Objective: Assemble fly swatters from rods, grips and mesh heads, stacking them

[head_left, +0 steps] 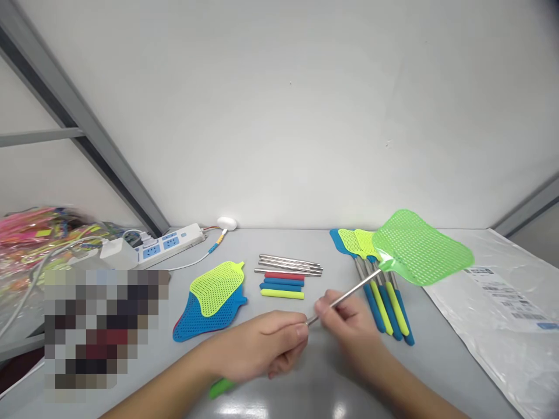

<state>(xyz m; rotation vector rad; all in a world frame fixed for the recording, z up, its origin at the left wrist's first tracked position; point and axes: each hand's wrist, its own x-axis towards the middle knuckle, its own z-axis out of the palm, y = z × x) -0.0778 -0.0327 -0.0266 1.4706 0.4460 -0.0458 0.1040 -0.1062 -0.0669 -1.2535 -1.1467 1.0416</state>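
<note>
A green fly swatter point(423, 247) slants across the front of the table, its mesh head up to the right. My left hand point(262, 344) is closed round its lower part, and the end of a green grip point(222, 387) sticks out below that hand. Thumb and fingers of my right hand point(349, 326) pinch the thin metal rod point(360, 286) just above the left hand. Beyond my hands lie several loose metal rods point(288, 263) and a red grip point(283, 276), blue grips point(283, 286) and a yellow grip point(283, 294).
Left of the rods lie a yellow swatter head point(217, 288) and blue one point(207, 319). Several whole swatters with blue and yellow handles point(382, 307) lie to the right, near a white plastic bag point(493, 314). A power strip point(170, 244) and bagged colourful items point(39, 250) occupy the left.
</note>
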